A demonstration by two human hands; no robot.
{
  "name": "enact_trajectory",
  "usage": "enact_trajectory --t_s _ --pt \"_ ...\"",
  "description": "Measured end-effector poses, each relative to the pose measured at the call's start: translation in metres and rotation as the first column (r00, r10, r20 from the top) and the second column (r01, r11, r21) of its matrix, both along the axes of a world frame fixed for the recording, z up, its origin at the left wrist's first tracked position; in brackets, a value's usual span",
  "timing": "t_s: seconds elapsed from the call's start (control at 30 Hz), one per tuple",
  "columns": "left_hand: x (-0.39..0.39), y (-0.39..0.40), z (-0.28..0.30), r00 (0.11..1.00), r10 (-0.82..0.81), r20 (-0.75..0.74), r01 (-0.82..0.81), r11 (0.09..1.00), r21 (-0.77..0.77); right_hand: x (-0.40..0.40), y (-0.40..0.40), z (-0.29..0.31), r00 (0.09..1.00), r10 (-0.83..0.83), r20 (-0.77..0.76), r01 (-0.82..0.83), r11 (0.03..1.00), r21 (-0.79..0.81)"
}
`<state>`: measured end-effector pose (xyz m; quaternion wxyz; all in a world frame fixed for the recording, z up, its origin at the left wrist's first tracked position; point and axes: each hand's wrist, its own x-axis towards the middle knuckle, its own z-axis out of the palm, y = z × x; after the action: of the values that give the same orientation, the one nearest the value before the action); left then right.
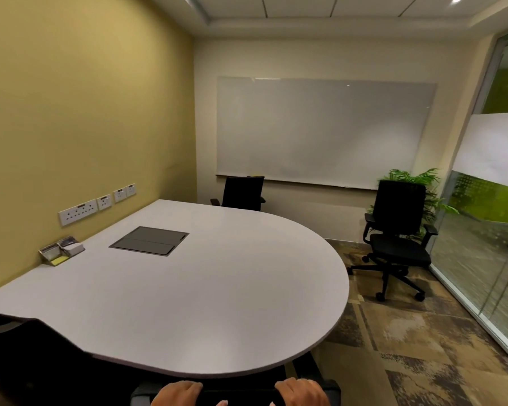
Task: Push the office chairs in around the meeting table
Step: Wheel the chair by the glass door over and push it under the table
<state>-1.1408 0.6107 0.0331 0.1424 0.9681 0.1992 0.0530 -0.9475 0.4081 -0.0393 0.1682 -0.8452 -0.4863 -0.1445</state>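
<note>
A white meeting table point(217, 288) with a rounded end stands against the yellow wall. My left hand point(178, 394) and my right hand point(301, 392) grip the top of a black office chair's backrest point(238, 391) at the table's near edge. Another black chair point(35, 361) sits tucked at the near left. At the far side, a third chair point(242, 193) is close to the table. A fourth chair point(399, 232) stands apart on the carpet at the right, well away from the table.
A whiteboard point(323, 133) hangs on the far wall. A potted plant point(420, 183) stands behind the right chair. A glass partition point(487, 230) runs along the right. On the table lie a cable hatch point(150, 241) and a note holder point(61, 250). Wall sockets point(78, 212) line the wall.
</note>
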Motion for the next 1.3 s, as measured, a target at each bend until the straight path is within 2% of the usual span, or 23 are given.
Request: enact_trajectory --t_s 0.03,0.07,0.13,0.23,0.33,0.53,0.67,0.83,0.93,1.17,1.3 --pt "0.000 0.007 -0.012 0.989 0.040 0.146 -0.048 0.997 0.054 0.004 0.008 0.001 1.000 0.015 0.019 -0.015 1.000 0.005" --pt "0.002 0.008 -0.017 0.978 0.081 0.190 -0.094 0.994 0.058 0.007 0.013 0.006 0.999 0.011 0.040 -0.011 1.000 0.002" --pt "0.009 0.013 -0.030 0.970 0.149 0.192 -0.157 0.987 0.027 0.012 0.025 0.013 1.000 0.002 0.025 -0.002 1.000 -0.020" --pt "0.025 0.027 -0.038 0.936 0.205 0.285 -0.255 0.956 0.148 0.023 0.034 0.017 0.999 -0.002 -0.045 0.002 1.000 -0.002" --pt "0.034 0.030 -0.032 0.904 0.248 0.347 -0.298 0.949 0.099 0.026 0.039 0.021 0.999 -0.018 -0.049 0.020 0.999 0.039" --pt "0.036 0.029 -0.029 0.919 0.255 0.300 -0.298 0.948 0.107 0.021 0.037 0.022 0.996 -0.035 -0.083 0.040 0.998 0.055" --pt "0.036 0.011 -0.031 0.917 0.219 0.332 -0.276 0.952 0.134 0.020 0.020 0.020 0.996 -0.043 -0.078 0.045 0.999 0.025" --pt "0.030 0.004 -0.034 0.950 0.179 0.255 -0.223 0.962 0.155 0.015 0.005 0.020 0.998 -0.031 -0.047 0.031 1.000 -0.004" --pt "0.032 0.001 -0.036 0.957 0.159 0.243 -0.213 0.952 0.219 0.013 -0.003 0.026 0.998 -0.044 -0.049 0.044 0.999 -0.006" --pt "0.030 -0.007 -0.041 0.945 0.155 0.289 -0.224 0.948 0.226 0.005 -0.011 0.029 0.997 -0.051 -0.053 0.049 0.998 -0.051" --pt "0.029 -0.010 -0.033 0.934 0.165 0.315 -0.244 0.942 0.230 0.005 -0.007 0.032 0.998 -0.064 -0.017 0.064 0.998 0.007"
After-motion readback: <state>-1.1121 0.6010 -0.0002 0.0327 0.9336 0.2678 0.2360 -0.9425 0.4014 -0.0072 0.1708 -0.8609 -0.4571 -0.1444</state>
